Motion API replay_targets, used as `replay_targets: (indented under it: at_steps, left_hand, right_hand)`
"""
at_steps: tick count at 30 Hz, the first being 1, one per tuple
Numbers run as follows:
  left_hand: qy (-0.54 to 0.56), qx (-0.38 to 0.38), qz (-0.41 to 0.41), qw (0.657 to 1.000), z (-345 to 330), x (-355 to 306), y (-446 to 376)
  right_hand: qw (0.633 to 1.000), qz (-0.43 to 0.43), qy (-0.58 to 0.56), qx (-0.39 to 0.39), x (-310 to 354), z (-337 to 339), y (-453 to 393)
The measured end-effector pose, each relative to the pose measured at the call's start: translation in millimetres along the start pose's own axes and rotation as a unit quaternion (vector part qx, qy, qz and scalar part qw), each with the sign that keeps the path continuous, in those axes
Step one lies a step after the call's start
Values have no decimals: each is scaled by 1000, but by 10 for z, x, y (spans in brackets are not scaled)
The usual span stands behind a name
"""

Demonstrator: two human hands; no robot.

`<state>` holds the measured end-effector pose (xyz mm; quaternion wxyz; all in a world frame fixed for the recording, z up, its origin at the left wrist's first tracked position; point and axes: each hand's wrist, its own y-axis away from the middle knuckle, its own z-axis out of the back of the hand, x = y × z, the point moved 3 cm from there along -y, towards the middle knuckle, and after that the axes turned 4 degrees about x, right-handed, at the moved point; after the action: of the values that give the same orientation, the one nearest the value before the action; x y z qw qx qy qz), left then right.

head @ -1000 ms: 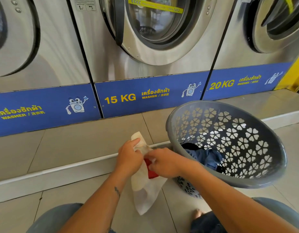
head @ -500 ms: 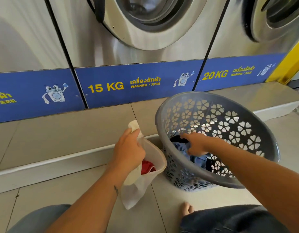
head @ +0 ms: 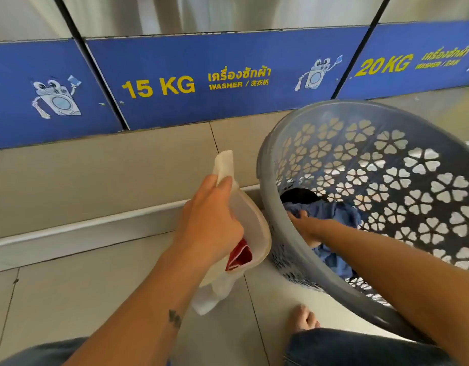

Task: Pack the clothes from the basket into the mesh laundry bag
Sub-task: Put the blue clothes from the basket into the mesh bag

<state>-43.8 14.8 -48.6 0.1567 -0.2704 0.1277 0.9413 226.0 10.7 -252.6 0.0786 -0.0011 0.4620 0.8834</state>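
My left hand (head: 211, 220) grips the rim of a white mesh laundry bag (head: 250, 220) and holds its mouth open above the floor. A red garment (head: 240, 256) shows inside the bag. To the right, a grey plastic basket (head: 386, 165) with flower-shaped holes tilts toward me. My right hand (head: 306, 224) reaches down into it and closes on a blue garment (head: 336, 212). A dark garment (head: 298, 195) lies behind the blue one at the basket's bottom.
Washing machines with blue panels (head: 215, 77) marked 15 KG and 20 KG stand on a tiled step (head: 96, 178) straight ahead. My knees in jeans (head: 360, 347) and a bare foot (head: 303, 319) are at the bottom edge, on the tiled floor (head: 69, 294).
My right hand left the bag's mouth, went into the basket and reached deeper onto the blue garment. The left hand kept hold of the bag. The view tilted down and closer.
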Motion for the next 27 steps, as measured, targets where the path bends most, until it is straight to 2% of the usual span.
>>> replay_targets:
  at_steps: [5, 8, 11, 15, 18, 21, 23, 27]
  left_hand:
    - [-11, 4, -3, 1000, 1, 81, -57]
    - [-15, 2, 3, 1000, 44, 106, -67]
    - [-19, 1, 6, 1000, 101, 154, -54]
    - [-15, 8, 19, 1000, 181, 255, 35]
    - [13, -4, 19, 1000, 253, 298, 141]
    - [89, -42, 19, 995, 379, 278, 272]
    - [122, -79, -4, 989, 489, 222, 375]
    - [207, -150, -54, 965, 811, 92, 609]
  right_hand:
    - [993, 48, -27, -102, 144, -1, 279]
    - [991, 49, -85, -88, 213, 236, 537]
    - [976, 63, -200, -63, 222, 472, 782]
    - [951, 84, -279, -106, 161, 767, 1311]
    - [897, 112, -393, -168, 67, 878, 1816]
    - [803, 152, -522, -243, 51, 958, 2339]
    - [752, 205, -559, -283, 146, 1003, 2669]
    - [714, 284, -534, -351, 547, 1011, 3228]
